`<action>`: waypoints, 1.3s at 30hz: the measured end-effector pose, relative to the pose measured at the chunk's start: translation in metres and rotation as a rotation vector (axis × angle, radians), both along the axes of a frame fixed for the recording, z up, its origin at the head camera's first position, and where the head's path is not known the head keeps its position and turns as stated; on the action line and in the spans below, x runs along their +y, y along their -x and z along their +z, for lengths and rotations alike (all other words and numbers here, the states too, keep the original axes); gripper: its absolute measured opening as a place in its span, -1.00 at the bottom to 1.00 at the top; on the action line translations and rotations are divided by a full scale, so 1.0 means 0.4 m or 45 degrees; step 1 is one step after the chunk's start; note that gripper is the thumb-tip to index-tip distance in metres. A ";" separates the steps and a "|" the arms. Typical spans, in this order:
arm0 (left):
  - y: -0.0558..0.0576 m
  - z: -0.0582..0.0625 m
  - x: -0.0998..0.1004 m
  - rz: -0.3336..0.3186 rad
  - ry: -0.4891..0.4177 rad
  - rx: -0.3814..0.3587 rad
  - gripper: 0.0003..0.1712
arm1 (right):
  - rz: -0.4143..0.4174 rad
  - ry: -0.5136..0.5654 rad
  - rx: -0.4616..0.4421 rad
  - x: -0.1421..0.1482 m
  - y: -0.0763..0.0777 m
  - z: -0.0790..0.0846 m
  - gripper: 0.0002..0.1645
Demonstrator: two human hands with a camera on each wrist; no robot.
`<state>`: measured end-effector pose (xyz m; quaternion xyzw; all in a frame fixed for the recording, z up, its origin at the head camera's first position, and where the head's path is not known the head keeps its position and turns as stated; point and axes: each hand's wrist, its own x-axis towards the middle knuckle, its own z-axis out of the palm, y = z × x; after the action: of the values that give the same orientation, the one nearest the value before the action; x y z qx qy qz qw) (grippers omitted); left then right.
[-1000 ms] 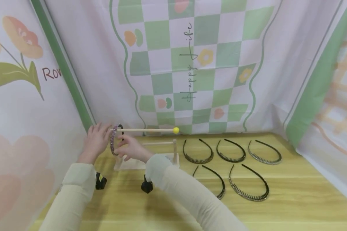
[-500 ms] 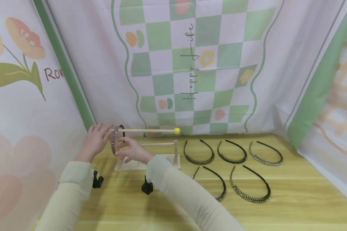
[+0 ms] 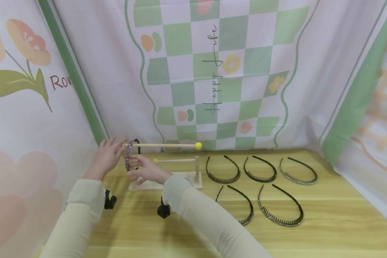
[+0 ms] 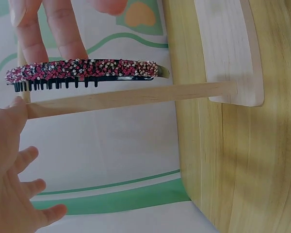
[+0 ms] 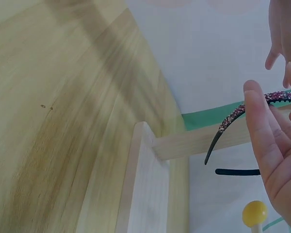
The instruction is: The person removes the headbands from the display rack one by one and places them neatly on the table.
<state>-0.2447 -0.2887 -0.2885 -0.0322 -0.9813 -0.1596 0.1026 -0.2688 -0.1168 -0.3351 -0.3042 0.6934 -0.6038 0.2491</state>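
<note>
A glittery pink and black toothed headband [image 4: 97,70] hangs on the upper rod [image 3: 167,145] of a wooden rack [image 3: 193,175], close to its left post [image 4: 126,98]. My right hand [image 3: 148,169] reaches in from the right. Its extended fingers [image 4: 65,29] touch the headband's glittered side. On the other side of the post, my left hand [image 3: 105,157] touches the post's top end, with its remaining fingers spread loosely, as the left wrist view shows. The headband's open ends [image 5: 237,172] point down toward the rack base.
Several dark toothed headbands lie in two rows on the wooden table, including one at the back [image 3: 224,179] and one in front [image 3: 285,222]. Yellow balls cap the upper rod [image 3: 198,146] and a lower rod [image 3: 155,161]. Patterned curtains [image 3: 245,89] stand behind and beside the table.
My right hand has shifted slightly at the headband, and a lower yellow ball now shows above it. The left hand stays at the post. The head view has moved a little.
</note>
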 end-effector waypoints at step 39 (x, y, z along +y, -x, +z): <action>0.000 0.000 0.001 0.001 0.003 0.016 -0.46 | -0.093 0.071 0.076 0.008 0.006 0.013 -0.46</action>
<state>-0.2448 -0.2882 -0.2884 -0.0330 -0.9809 -0.1580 0.1087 -0.2711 -0.1137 -0.3299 -0.3034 0.6940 -0.6224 0.1974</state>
